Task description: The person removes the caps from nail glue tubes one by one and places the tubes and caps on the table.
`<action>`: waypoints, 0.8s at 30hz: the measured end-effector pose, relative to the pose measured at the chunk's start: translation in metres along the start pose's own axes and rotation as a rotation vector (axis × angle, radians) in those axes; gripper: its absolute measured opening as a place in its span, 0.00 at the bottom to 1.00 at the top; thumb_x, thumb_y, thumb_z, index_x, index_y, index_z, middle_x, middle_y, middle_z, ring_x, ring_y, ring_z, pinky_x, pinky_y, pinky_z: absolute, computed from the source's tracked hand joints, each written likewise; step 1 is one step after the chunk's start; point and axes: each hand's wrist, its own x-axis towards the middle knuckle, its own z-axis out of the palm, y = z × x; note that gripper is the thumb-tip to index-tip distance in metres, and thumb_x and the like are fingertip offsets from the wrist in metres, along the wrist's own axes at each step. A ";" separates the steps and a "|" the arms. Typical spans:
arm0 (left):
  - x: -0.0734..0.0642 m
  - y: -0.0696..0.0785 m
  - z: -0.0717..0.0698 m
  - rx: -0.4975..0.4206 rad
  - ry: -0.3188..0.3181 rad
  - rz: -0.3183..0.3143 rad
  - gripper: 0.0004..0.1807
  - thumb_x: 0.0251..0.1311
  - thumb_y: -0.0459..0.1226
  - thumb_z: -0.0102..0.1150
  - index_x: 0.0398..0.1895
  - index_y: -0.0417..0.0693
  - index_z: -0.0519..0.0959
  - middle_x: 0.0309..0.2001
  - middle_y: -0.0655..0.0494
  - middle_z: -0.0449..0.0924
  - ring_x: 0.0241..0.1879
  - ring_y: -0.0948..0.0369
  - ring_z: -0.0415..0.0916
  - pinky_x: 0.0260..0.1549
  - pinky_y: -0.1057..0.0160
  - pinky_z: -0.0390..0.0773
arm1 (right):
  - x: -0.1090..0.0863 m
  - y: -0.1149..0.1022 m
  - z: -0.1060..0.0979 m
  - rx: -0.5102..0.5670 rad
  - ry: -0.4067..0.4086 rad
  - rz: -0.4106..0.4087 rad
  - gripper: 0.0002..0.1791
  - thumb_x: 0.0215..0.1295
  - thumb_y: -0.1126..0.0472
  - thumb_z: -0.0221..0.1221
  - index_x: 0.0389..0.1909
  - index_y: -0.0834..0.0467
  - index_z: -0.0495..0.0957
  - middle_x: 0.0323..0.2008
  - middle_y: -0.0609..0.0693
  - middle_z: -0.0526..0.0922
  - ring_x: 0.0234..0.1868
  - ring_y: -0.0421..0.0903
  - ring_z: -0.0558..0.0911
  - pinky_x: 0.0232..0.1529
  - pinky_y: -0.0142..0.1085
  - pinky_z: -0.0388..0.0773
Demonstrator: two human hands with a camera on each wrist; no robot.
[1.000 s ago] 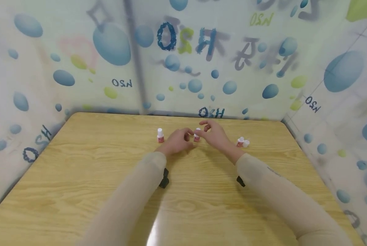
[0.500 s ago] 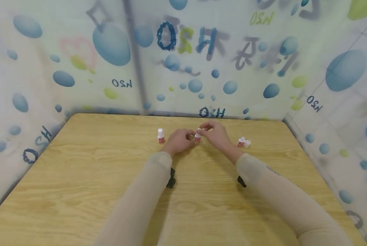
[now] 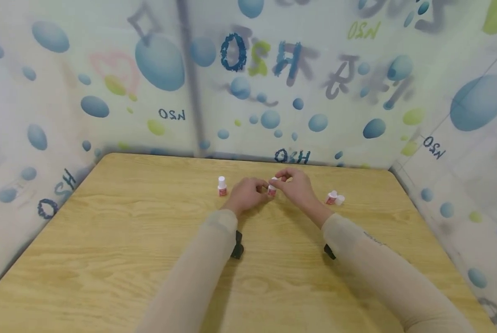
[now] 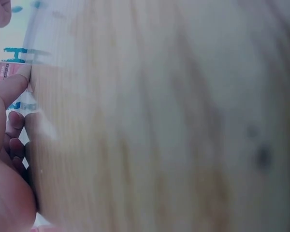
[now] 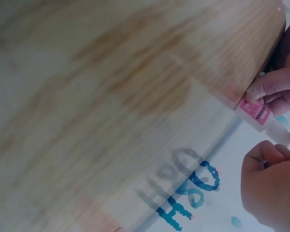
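A small white bottle with a red-and-white label [image 3: 272,191] stands upright near the back of the wooden table. My left hand [image 3: 247,194] holds its lower body; in the right wrist view the left thumb [image 5: 270,84] presses on the label. From the other side my right hand [image 3: 299,188] pinches the white cap [image 5: 279,133] at the top. The left wrist view catches only part of the left hand [image 4: 7,145], one finger against the label [image 4: 9,71]. Fingers partly hide the bottle in every view.
A second capped bottle [image 3: 222,186] stands to the left of my left hand. On the right are another bottle [image 3: 331,198] and a loose white cap [image 3: 340,200] beside it. A patterned curtain wall [image 3: 248,106] rises behind the table's back edge [image 3: 169,158].
My left hand has moved right onto the bottle. The right fingers, spread a second ago, have drawn together at the cap. The head view has shifted slightly.
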 end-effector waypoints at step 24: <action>-0.003 0.003 -0.003 0.018 -0.011 -0.010 0.19 0.67 0.50 0.70 0.58 0.58 0.89 0.44 0.56 0.86 0.45 0.56 0.78 0.49 0.54 0.77 | -0.006 0.002 0.006 0.003 0.034 -0.045 0.18 0.73 0.49 0.67 0.53 0.58 0.83 0.41 0.52 0.79 0.31 0.46 0.70 0.31 0.34 0.69</action>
